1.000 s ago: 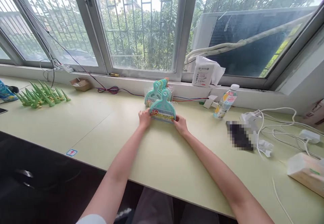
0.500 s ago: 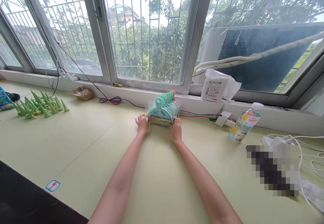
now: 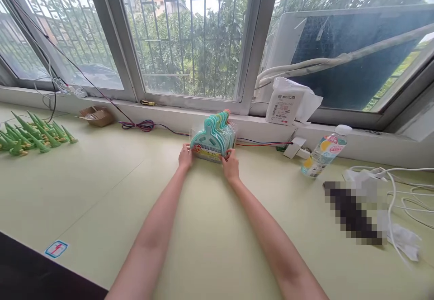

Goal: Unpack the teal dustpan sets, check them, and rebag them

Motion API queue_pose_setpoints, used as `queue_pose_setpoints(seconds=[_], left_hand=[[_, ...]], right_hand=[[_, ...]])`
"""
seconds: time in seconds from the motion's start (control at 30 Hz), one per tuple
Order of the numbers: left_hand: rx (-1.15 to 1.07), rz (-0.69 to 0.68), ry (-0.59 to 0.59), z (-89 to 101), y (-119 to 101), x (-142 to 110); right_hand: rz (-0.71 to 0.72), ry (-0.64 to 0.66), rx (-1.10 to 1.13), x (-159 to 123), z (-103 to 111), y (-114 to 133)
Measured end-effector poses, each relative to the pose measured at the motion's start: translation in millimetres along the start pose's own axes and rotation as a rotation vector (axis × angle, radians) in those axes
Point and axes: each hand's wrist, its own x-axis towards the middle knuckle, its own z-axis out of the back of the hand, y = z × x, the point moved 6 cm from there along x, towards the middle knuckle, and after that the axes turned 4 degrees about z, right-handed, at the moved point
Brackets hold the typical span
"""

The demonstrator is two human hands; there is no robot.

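Note:
A row of pastel plastic hanger-shaped packs (image 3: 214,135) stands upright in clear wrap near the window sill, on the pale green table (image 3: 101,187). My left hand (image 3: 185,156) presses the left end of the front teal pack. My right hand (image 3: 230,166) grips its right end, fingers curled on the pack. Both arms stretch forward over the table.
Green cone-shaped pieces (image 3: 30,135) lie at the far left, a small cardboard box (image 3: 96,115) and coloured wires (image 3: 142,125) by the sill. A drink bottle (image 3: 322,153), a white bag (image 3: 288,103), a blurred dark object (image 3: 351,211) and white cables (image 3: 403,187) sit at the right.
My hands carried the front teal pack away from me and set it against the row by the sill. The camera moved in closer.

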Motion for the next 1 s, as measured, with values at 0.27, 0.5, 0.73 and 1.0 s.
queue_pose_setpoints(seconds=[0.27, 0.5, 0.73, 1.0], left_hand=[[0.078, -0.037, -0.094, 5.7, -9, -11], [-0.012, 0.208, -0.381, 51.0, 15, -19], [-0.088, 0.149, -0.283, 49.3, 21, -40], [-0.118, 0.03, -0.178, 41.7, 20, -61]], right_hand=[[-0.064, -0.06, -0.158, -19, 19, 9], [-0.362, -0.28, 0.002, -35, 77, -43], [-0.35, -0.156, 0.2, -59, 151, -81], [-0.394, -0.167, 0.134, -87, 188, -78]])
